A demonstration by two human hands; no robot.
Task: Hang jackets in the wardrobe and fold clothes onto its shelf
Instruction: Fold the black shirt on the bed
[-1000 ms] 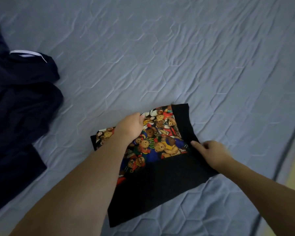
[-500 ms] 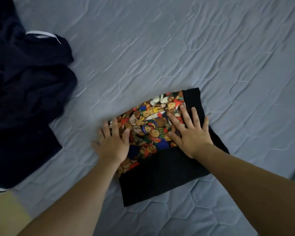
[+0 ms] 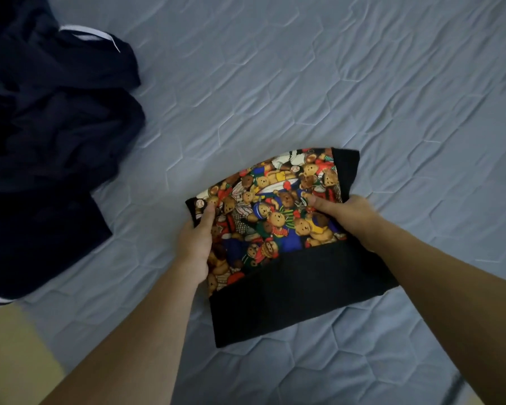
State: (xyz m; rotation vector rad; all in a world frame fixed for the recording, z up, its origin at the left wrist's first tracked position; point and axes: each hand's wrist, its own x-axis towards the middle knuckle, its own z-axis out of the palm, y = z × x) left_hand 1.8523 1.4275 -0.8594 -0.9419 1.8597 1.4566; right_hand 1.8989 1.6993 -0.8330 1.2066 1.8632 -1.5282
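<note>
A folded black garment with a bright teddy-bear print (image 3: 278, 217) lies on the blue quilted bedsheet (image 3: 304, 83). My left hand (image 3: 197, 241) grips its left edge, thumb on top of the print and fingers hidden under the cloth. My right hand (image 3: 345, 213) grips its right edge the same way, thumb on the print. The garment's far part bows up slightly between the two hands.
A heap of dark navy clothes with a white stripe (image 3: 50, 135) lies on the bed at the left. A strip of pale floor (image 3: 9, 355) shows at the lower left past the mattress edge.
Both hands were pressing flat on the printed garment. They have slid out to its left and right edges and now grip it, and its far part has risen a little.
</note>
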